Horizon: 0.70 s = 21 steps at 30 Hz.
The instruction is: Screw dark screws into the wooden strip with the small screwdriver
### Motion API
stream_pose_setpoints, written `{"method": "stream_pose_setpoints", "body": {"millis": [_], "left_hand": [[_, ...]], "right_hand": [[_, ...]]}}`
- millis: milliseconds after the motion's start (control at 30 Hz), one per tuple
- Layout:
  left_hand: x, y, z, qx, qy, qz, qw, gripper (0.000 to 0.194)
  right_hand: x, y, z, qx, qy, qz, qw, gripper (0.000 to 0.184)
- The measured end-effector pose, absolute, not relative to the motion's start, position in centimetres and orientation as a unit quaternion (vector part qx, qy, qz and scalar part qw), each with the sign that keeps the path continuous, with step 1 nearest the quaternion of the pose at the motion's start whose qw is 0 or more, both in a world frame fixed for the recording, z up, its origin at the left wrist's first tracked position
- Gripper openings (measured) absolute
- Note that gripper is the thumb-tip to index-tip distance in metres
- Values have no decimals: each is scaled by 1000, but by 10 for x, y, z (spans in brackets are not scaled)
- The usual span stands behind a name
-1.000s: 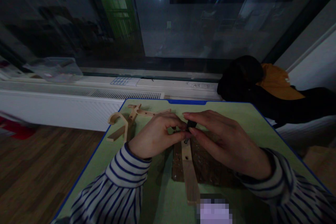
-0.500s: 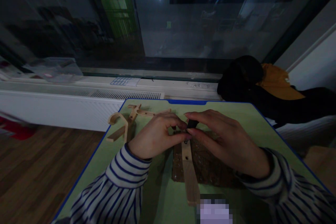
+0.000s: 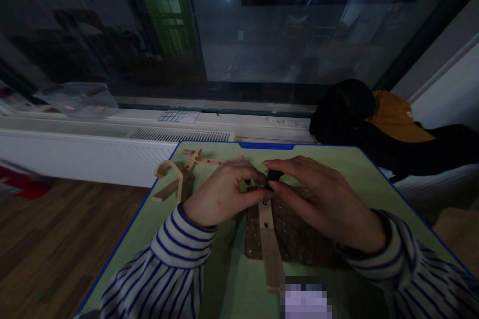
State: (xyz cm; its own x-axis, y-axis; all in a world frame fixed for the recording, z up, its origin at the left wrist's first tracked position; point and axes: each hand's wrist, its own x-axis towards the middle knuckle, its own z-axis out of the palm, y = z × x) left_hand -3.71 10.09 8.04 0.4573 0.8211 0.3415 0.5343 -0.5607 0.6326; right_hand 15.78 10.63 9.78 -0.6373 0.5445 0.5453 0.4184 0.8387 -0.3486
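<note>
1. Your right hand (image 3: 325,202) pinches a small black piece (image 3: 274,176) between thumb and fingers, above the far part of the wooden strip (image 3: 272,254).
2. Your left hand (image 3: 220,192) has its thumb and finger drawn in at the black piece's lower end; you can't tell from here whether they grip it or only steady it.
3. A dark metal bit (image 3: 265,203) shows at the strip just below your left fingertips; how deep it sits is hidden. The nearer hole (image 3: 266,225) looks unfilled.
4. The strip lies lengthwise over a brown board (image 3: 254,239), its near end reaching past the board onto the green surface (image 3: 329,153).
5. Left of your hands on the surface, a curved wooden piece (image 3: 180,179) rests beside other wooden parts (image 3: 209,161), some with holes; how they are joined is unclear.
6. Beyond are a dark window (image 3: 254,55), a white radiator (image 3: 82,157) and a clear container (image 3: 80,99) on the sill (image 3: 243,122). An orange cap (image 3: 398,117) lies among black items (image 3: 344,114) at right.
</note>
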Motion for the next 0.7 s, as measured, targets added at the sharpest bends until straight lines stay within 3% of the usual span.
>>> {"method": "stream_pose_setpoints", "body": {"millis": [400,700], "left_hand": [[-37,102,80,828,405,316,225,11],[-38,101,79,826,406,322,224,13]], "right_hand": [[158,105,99,-257,-901,107,332,41],[157,107,99,-260,-902,97,330,33]]}}
